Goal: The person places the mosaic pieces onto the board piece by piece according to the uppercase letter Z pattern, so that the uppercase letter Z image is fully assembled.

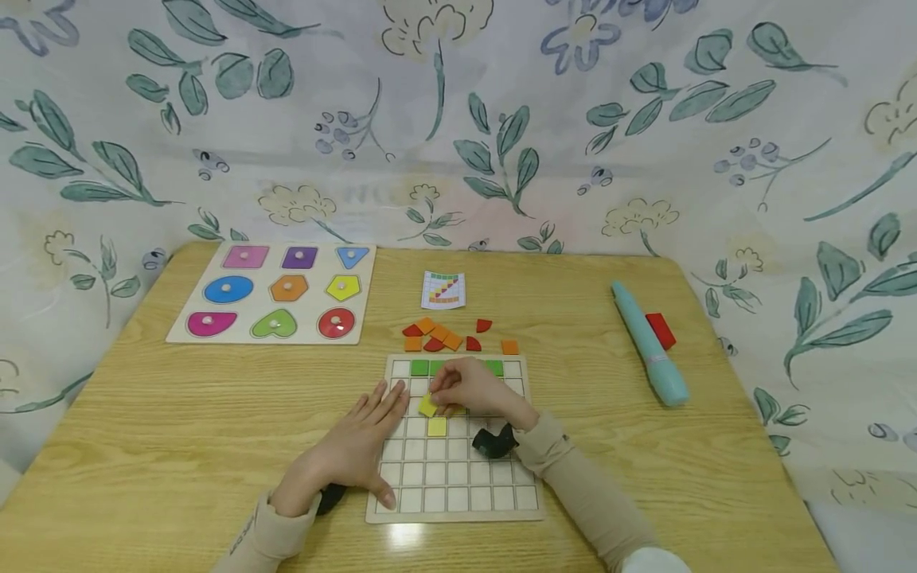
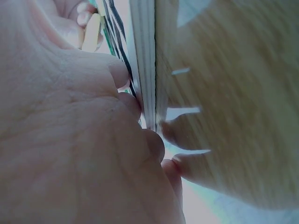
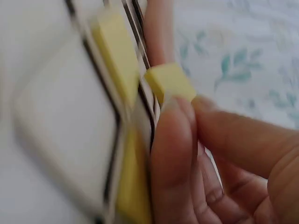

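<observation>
Head: prob. partway. On the flat wooden board w/ white square grid, green square tiles sit in the top row (mid part behind the right hand) and a pale yellow square tile lies in a cell lower down. Off-board, just past the far edge: loose orange square tiles + red quarter-circle tiles; none seen in a cell, tho cells under the R hand can't be checked. Small white card w/ printed colour grid beyond shows both colours, so they're prob. left to do. Pose: R forearm slants in from near R, fingertips pinching a tilted yellow square tile over the grid. Left hand spread flat over board's L edge, thumb at near L corner, nothing held.

L wrist: palm fills L side, fingertips at board edge; pinched tile up top.

R wrist: tile gripped btwn thumb + finger, board contact unclear. Two other yellow pieces on the grid, blurred, so prob. >1 yellow placed.
</observation>
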Demonstrator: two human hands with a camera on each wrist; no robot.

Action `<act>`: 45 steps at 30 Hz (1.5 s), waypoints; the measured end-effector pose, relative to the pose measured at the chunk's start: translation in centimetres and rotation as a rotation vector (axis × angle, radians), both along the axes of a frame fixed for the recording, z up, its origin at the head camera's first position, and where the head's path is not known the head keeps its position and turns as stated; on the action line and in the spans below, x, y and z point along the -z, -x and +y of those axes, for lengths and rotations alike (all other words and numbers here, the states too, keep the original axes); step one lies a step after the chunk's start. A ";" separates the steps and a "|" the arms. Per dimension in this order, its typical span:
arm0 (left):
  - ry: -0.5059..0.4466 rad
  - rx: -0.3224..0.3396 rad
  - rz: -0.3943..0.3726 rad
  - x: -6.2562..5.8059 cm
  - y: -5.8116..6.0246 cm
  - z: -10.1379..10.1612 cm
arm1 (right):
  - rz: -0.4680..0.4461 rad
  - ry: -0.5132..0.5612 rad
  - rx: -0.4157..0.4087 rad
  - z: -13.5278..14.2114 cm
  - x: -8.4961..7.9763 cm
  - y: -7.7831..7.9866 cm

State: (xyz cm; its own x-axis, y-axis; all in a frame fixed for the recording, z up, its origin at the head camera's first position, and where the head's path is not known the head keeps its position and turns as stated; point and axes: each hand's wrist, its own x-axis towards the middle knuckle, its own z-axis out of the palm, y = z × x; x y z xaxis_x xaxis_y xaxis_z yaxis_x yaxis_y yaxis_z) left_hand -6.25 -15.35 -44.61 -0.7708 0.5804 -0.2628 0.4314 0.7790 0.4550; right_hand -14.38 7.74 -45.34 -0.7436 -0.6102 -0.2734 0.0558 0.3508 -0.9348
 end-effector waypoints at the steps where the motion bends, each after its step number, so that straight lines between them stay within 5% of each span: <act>1: 0.000 0.000 0.001 0.0 0.0 0.0 | 0.002 -0.014 -0.019 -0.4 0.0 -0.4; 5: 0.006 0.000 0.006 0.0 0.0 -0.2 | 0.052 -0.090 -0.099 -1.6 -0.3 -1.7; 10: 0.009 -0.002 0.007 0.0 0.1 -0.3 | 0.233 -0.206 -0.217 -2.6 -0.8 -3.0; 17: 0.010 -0.001 0.011 0.0 0.0 -0.2 | 0.384 -0.346 -0.219 -3.6 -1.0 -4.5; 22: 0.015 0.006 0.012 0.0 -0.1 -0.2 | 0.398 -0.353 -0.219 -3.8 -0.7 -4.6; 26: 0.016 0.009 0.015 0.0 -0.1 -0.1 | 0.315 -0.256 -0.205 -2.9 -0.9 -3.8; 33: 0.029 0.013 0.006 -0.2 0.0 0.4 | 0.276 -0.179 -0.071 0.9 -1.3 -0.5; 40: 0.037 0.012 0.002 0.0 0.0 0.3 | 0.177 -0.132 0.297 6.2 -1.2 2.6; 45: 0.036 0.010 -0.001 -0.2 -0.1 0.2 | 0.265 -0.185 0.426 8.8 -0.3 3.2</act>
State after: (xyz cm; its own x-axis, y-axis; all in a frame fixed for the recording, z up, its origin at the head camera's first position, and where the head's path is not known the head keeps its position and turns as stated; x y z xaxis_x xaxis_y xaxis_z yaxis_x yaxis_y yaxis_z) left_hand -6.14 -15.14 -44.44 -0.7648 0.5781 -0.2843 0.4391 0.7907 0.4267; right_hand -17.58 16.49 -45.07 -0.9731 -0.1985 -0.1168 -0.0006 0.5093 -0.8606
